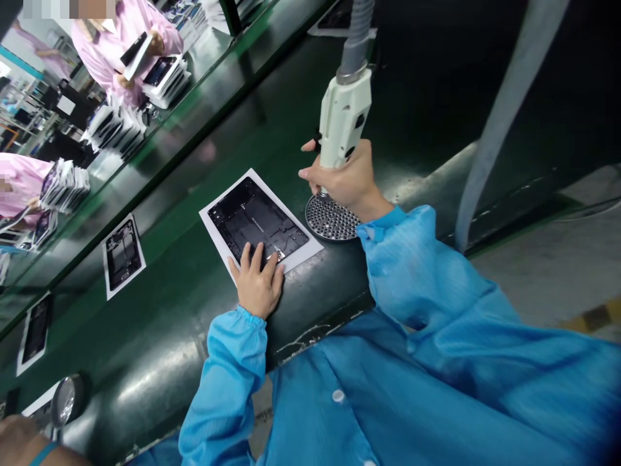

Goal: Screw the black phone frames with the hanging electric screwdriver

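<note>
My left hand lies flat with spread fingers on the near edge of a dark tablet housing. That housing rests on a white sheet on the green bench. My right hand is wrapped round a cream electric screwdriver, held upright with a grey corrugated sleeve rising from its top. Its lower end is over a round metal tray full of small holes, just right of the sheet. Whether the tip touches the tray is hidden.
More tablet housings on white sheets lie to the left along the green bench. A round mirror-like disc and another person's arm are at lower left. Co-workers in pink handle stacks across the bench. A grey strap hangs at right.
</note>
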{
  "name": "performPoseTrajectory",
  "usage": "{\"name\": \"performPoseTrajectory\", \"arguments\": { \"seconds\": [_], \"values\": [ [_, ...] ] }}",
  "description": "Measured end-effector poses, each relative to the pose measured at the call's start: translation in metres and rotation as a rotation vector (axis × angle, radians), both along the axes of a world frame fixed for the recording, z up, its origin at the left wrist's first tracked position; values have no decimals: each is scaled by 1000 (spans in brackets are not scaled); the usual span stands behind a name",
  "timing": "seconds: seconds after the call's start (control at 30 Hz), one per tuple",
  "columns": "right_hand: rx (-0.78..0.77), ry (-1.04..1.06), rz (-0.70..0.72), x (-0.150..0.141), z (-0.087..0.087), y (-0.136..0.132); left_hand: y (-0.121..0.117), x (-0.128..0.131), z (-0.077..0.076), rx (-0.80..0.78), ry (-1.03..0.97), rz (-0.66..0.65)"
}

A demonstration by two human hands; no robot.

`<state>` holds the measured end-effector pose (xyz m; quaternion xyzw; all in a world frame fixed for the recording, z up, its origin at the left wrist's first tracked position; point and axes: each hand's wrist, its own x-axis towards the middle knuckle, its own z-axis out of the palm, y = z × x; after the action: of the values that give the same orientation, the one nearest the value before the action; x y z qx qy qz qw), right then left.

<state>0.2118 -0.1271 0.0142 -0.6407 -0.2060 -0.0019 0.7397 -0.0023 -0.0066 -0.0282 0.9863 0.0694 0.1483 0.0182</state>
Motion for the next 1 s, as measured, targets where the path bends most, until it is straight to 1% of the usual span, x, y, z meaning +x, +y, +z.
{"name": "performPoseTrajectory", "arguments": {
  "seconds": [0.23, 0.4, 0.5, 0.63, 0.77, 0.87, 1.0],
  "values": [
    [13, -11, 21, -3, 2, -3, -1, -1, -3, -58, -7, -2],
    [58, -35, 34, -12, 4, 2, 8, 12, -4, -76, -11, 48],
    [117, -24, 112, -31, 8, 14, 13, 21, -5, -118, 4, 75],
    [87, 6, 265, -59, 10, 35, 13, 21, -4, -153, 34, 40],
    [70, 30, 334, -73, 3, 48, 11, 16, -1, -165, 60, 17],
    [56, 31, 343, -76, -5, 51, 9, 16, -1, -178, 66, 32],
    [24, -18, 345, -76, -12, 53, 7, 18, -1, -184, 72, 38]
  ]
}}
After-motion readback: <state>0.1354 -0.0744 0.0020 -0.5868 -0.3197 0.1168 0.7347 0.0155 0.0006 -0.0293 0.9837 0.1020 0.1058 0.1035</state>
